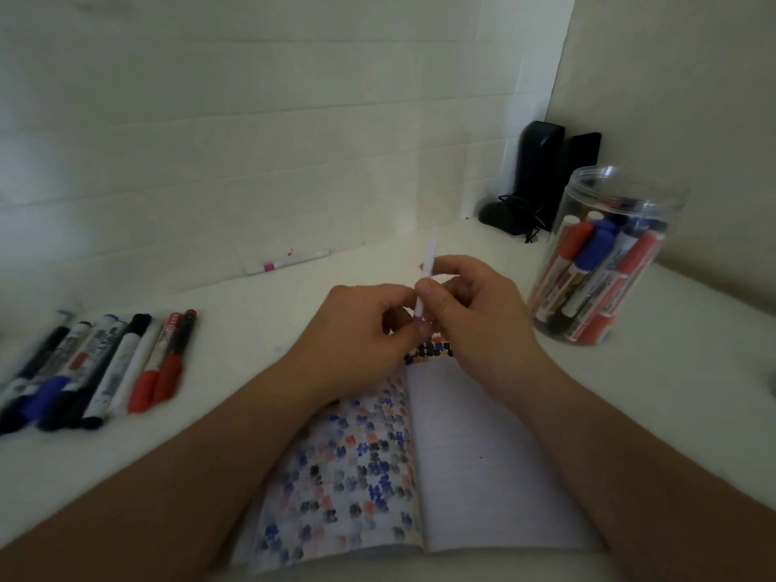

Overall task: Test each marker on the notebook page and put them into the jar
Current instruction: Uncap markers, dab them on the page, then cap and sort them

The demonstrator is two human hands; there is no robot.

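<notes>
Head cam | both hands up over the notebook [474, 455], right hand [470, 300] pinching a thin white marker [429, 270], left hand [369, 329] pinching its lower end | cap could pop off and roll | jar [604, 262] far right, easy to knock

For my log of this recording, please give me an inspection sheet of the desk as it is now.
Surface: white desk, notebook open, left page full of colour marks.
Job's things: thin white pen held over the notebook; row of markers at left; jar at right, open, holding markers.
Clutter: second white pen by the wall.
Hands: left hand and right hand both pinch the thin pen.
Cables: black cord by the speakers.
Surroundings: white walls.
</notes>
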